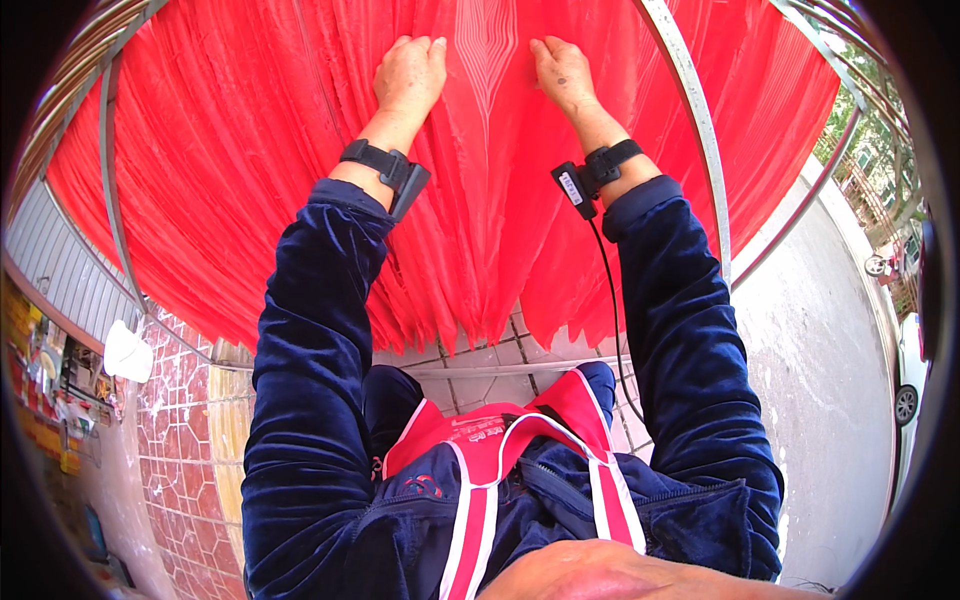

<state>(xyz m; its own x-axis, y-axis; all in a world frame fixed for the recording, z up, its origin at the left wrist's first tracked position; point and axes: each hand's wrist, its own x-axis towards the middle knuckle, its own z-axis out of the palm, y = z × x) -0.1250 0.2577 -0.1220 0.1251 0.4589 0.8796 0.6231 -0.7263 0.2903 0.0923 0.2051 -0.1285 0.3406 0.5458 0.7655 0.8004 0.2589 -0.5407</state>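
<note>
A wide spread of thin red cloth (470,210) hangs in long folds in front of me, with fine wavy lines showing through its middle. Its ragged lower edge falls just above the paving. My left hand (410,77) is raised at the far side, its fingers closed on the cloth left of centre. A short gap away, my right hand (565,74) is also closed on the cloth, to the right of the wavy lines. Both fists face away, so the exact fold each one grips is hidden. Black strapped devices sit on both wrists.
A metal frame bar (697,110) curves past on the right, and another upright (112,180) stands left. A low rail (490,370) crosses before my legs. A black cable (612,300) hangs from my right wrist. A white bucket (128,352) is at left; a white car (908,390) at right.
</note>
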